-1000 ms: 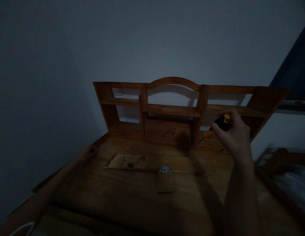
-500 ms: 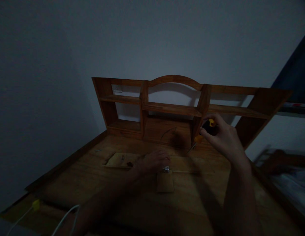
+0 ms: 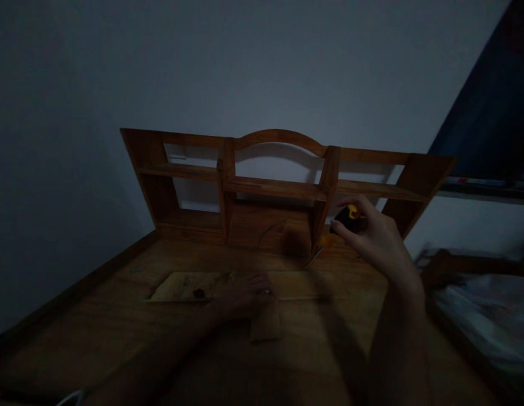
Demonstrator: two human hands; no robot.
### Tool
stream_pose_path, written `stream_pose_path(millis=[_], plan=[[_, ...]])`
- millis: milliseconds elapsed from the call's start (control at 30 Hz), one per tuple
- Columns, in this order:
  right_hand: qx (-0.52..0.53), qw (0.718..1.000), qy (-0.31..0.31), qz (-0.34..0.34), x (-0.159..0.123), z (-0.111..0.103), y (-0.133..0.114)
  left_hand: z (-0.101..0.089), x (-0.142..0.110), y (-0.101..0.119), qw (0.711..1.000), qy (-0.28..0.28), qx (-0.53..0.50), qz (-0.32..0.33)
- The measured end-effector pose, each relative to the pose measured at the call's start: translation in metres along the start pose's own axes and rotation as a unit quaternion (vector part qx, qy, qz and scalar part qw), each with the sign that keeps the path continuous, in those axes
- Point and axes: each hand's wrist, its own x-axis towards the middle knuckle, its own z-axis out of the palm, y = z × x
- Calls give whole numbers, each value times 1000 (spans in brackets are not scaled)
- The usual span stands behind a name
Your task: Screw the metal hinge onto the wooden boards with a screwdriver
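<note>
In the dim head view my right hand [image 3: 375,239] is closed around a black-and-yellow screwdriver [image 3: 344,221]. Its shaft slants down to the left, with the tip above the wooden tabletop. Low on the wood, my left hand [image 3: 245,294] has its fingers closed over a small metal hinge [image 3: 265,291], and only a glint of the metal shows. A small wooden block [image 3: 265,324] lies just in front of those fingers. Behind them runs a pale wooden strip [image 3: 304,283], its left part rough with a dark hole.
A wooden shelf unit [image 3: 274,189] with several compartments stands at the tabletop's [image 3: 168,332] back, against the wall. A small pale stick-like piece [image 3: 137,269] lies at left. To the right are plastic-covered items [image 3: 485,313] and a dark blue curtain [image 3: 481,113].
My left hand has come from the left side of the tabletop onto the hinge. My right hand has brought the screwdriver leftward and slightly lower. The view has shifted to the right.
</note>
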Motion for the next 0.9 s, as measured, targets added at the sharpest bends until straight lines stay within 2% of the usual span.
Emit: stream_pose_path(millis=[100, 433, 700, 900], plan=[[1, 1000, 6, -5, -1, 0, 1, 1, 2, 1, 1000, -5, 4, 5], [2, 1000, 12, -9, -2, -2, -1, 1, 4, 9, 997, -22, 57, -49], [-5, 1000, 18, -8, -3, -3, 1, 15, 10, 13, 992, -22, 104, -64], [-15, 999, 27, -14, -4, -3, 1, 17, 14, 15, 989, -26, 131, -67]])
